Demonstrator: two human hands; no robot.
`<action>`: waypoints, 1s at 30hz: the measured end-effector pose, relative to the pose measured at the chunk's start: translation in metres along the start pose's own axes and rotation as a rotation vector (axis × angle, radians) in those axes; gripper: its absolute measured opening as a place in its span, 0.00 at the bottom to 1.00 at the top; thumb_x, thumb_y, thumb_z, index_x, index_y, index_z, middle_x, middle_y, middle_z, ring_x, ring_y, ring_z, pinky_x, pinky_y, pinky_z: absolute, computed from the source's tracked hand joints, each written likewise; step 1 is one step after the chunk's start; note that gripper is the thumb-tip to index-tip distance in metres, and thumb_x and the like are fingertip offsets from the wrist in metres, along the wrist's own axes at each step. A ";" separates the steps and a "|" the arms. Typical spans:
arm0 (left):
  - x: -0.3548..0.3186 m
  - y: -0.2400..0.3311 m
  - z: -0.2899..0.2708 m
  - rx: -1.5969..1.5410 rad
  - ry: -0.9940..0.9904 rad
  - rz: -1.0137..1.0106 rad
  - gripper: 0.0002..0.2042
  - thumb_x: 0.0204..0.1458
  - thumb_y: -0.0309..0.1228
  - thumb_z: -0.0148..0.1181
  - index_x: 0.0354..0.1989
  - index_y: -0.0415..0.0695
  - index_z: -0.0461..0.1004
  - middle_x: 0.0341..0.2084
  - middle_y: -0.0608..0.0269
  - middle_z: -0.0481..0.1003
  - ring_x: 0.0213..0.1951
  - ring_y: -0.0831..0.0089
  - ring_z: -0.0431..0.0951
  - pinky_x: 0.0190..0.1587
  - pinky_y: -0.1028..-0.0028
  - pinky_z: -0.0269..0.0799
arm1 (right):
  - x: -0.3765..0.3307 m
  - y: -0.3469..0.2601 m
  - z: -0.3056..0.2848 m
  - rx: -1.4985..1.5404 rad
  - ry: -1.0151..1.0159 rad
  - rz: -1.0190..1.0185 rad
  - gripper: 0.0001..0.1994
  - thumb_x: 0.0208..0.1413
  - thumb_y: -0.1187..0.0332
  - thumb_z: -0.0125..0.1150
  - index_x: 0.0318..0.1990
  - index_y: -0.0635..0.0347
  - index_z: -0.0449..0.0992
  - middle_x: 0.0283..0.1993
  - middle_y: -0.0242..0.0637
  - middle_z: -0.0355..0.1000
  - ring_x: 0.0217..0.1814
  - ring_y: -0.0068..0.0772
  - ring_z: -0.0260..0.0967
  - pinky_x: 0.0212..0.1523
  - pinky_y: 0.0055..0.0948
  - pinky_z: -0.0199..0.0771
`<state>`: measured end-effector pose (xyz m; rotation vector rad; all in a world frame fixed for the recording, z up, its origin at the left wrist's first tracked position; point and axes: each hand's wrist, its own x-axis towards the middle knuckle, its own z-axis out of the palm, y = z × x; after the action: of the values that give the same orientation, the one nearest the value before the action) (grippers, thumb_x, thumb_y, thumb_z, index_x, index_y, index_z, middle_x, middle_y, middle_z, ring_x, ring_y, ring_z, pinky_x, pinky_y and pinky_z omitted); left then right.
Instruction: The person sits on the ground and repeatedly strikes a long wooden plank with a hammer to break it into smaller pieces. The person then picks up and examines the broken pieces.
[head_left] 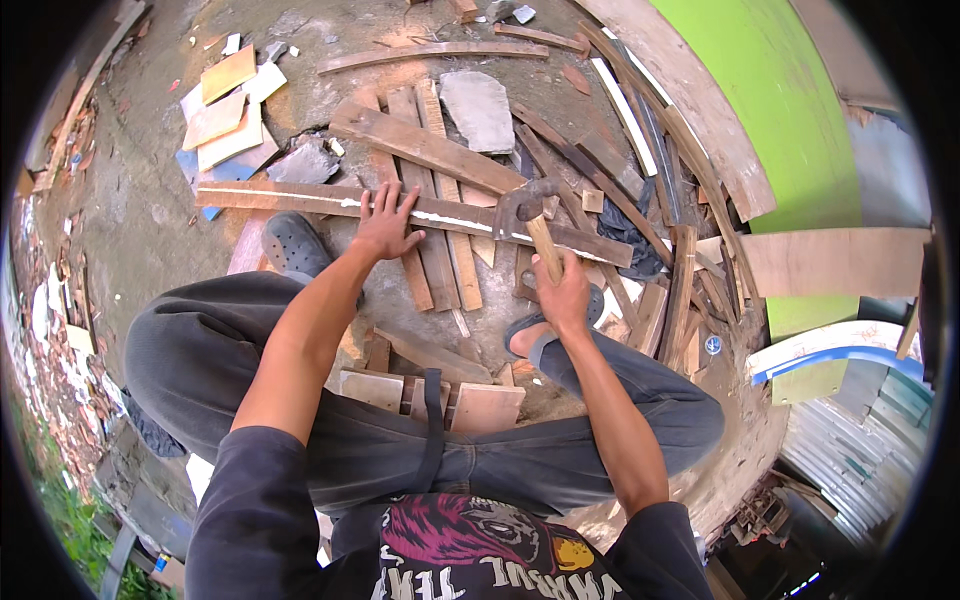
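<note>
A long brown wooden board [460,213] with a white streak along it lies crosswise before me, over several other planks. My left hand [384,222] rests on it with fingers spread, pressing its left half. In my right hand [565,292] is a claw hammer [541,236], gripped by its wooden handle. The hammer's metal head is at the board's right part; whether its claw catches a nail there is too small to tell. A thicker plank [425,148] slants just behind the board, its right end near the hammer head.
A grey concrete slab [477,112] lies beyond the planks. Square wood offcuts [228,115] are heaped at the far left. More timber strips [640,180] and a black plastic bag [640,232] lie to the right, near a green panel [780,100]. Small boards [487,407] sit close before me.
</note>
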<state>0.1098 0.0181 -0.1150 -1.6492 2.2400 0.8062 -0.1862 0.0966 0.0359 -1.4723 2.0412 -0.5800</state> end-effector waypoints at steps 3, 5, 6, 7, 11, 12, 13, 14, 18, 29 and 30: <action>-0.002 -0.001 -0.004 0.067 0.203 -0.086 0.45 0.46 0.55 0.65 0.72 0.57 0.50 0.70 0.46 0.50 0.74 0.50 0.40 0.70 0.42 0.31 | 0.014 -0.010 0.008 0.031 -0.139 0.034 0.19 0.54 0.60 0.64 0.47 0.64 0.71 0.34 0.56 0.76 0.38 0.59 0.75 0.40 0.49 0.71; -0.010 -0.007 0.001 0.144 0.334 -0.129 0.42 0.44 0.54 0.68 0.68 0.57 0.57 0.65 0.50 0.58 0.71 0.53 0.49 0.70 0.42 0.36 | 0.022 -0.019 0.016 -0.094 -0.336 0.046 0.18 0.55 0.61 0.64 0.45 0.65 0.70 0.28 0.48 0.75 0.26 0.43 0.74 0.31 0.42 0.72; -0.008 -0.011 -0.005 0.137 0.312 -0.106 0.41 0.43 0.53 0.69 0.67 0.58 0.58 0.63 0.52 0.60 0.70 0.55 0.52 0.69 0.43 0.38 | 0.030 -0.029 0.018 -0.159 -0.424 0.044 0.17 0.55 0.62 0.64 0.44 0.66 0.70 0.26 0.44 0.75 0.19 0.36 0.74 0.26 0.38 0.72; -0.004 -0.015 -0.012 0.130 0.289 -0.082 0.41 0.43 0.52 0.70 0.66 0.58 0.60 0.61 0.54 0.63 0.68 0.56 0.55 0.68 0.43 0.41 | 0.036 -0.040 0.020 -0.129 -0.469 0.103 0.19 0.54 0.61 0.64 0.46 0.67 0.71 0.23 0.43 0.74 0.16 0.34 0.72 0.23 0.38 0.71; 0.003 -0.021 -0.025 0.122 0.255 -0.022 0.36 0.42 0.50 0.71 0.62 0.59 0.64 0.54 0.58 0.69 0.61 0.59 0.63 0.64 0.44 0.49 | 0.030 -0.012 0.052 -0.188 -0.391 0.043 0.21 0.52 0.56 0.65 0.45 0.66 0.74 0.25 0.48 0.75 0.21 0.43 0.75 0.29 0.43 0.73; -0.001 -0.019 -0.020 0.121 0.215 -0.033 0.36 0.43 0.50 0.71 0.62 0.59 0.65 0.54 0.58 0.69 0.61 0.59 0.64 0.64 0.45 0.50 | 0.028 -0.017 0.052 -0.212 -0.372 0.003 0.21 0.52 0.56 0.65 0.45 0.66 0.73 0.27 0.50 0.75 0.24 0.47 0.76 0.31 0.44 0.73; -0.005 -0.018 -0.021 0.090 0.235 -0.050 0.37 0.43 0.50 0.70 0.64 0.61 0.63 0.54 0.59 0.69 0.60 0.60 0.64 0.64 0.45 0.50 | 0.026 -0.022 0.052 -0.235 -0.352 -0.036 0.21 0.52 0.56 0.64 0.45 0.65 0.73 0.28 0.53 0.76 0.27 0.51 0.76 0.34 0.46 0.73; -0.008 -0.022 -0.014 0.098 0.250 -0.050 0.38 0.43 0.51 0.70 0.65 0.63 0.61 0.53 0.58 0.69 0.60 0.59 0.64 0.63 0.45 0.50 | 0.026 -0.026 0.050 -0.258 -0.331 -0.074 0.21 0.52 0.56 0.64 0.46 0.65 0.73 0.30 0.55 0.76 0.31 0.55 0.77 0.37 0.48 0.73; -0.010 -0.023 -0.002 0.079 0.261 -0.077 0.42 0.46 0.53 0.66 0.71 0.67 0.51 0.56 0.55 0.65 0.63 0.57 0.61 0.65 0.44 0.47 | 0.041 -0.054 0.044 -0.310 -0.410 -0.042 0.23 0.52 0.58 0.62 0.52 0.63 0.70 0.40 0.62 0.76 0.45 0.65 0.74 0.47 0.54 0.72; 0.000 -0.033 -0.005 -0.131 -0.159 -0.143 0.55 0.46 0.68 0.57 0.75 0.63 0.27 0.73 0.43 0.22 0.73 0.46 0.18 0.69 0.41 0.19 | 0.055 -0.039 0.084 -0.350 -0.519 -0.069 0.24 0.52 0.62 0.61 0.55 0.61 0.66 0.38 0.65 0.75 0.44 0.67 0.74 0.47 0.56 0.73; 0.001 -0.035 -0.002 -0.132 -0.160 -0.132 0.56 0.46 0.68 0.57 0.75 0.63 0.26 0.73 0.41 0.22 0.73 0.44 0.18 0.68 0.41 0.18 | 0.052 -0.042 0.087 -0.361 -0.519 -0.051 0.24 0.52 0.62 0.60 0.55 0.61 0.66 0.38 0.65 0.75 0.44 0.67 0.74 0.47 0.56 0.73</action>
<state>0.1420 0.0085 -0.1237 -1.7033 1.9857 1.0317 -0.1121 0.0320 -0.0132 -1.6642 1.7481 0.1618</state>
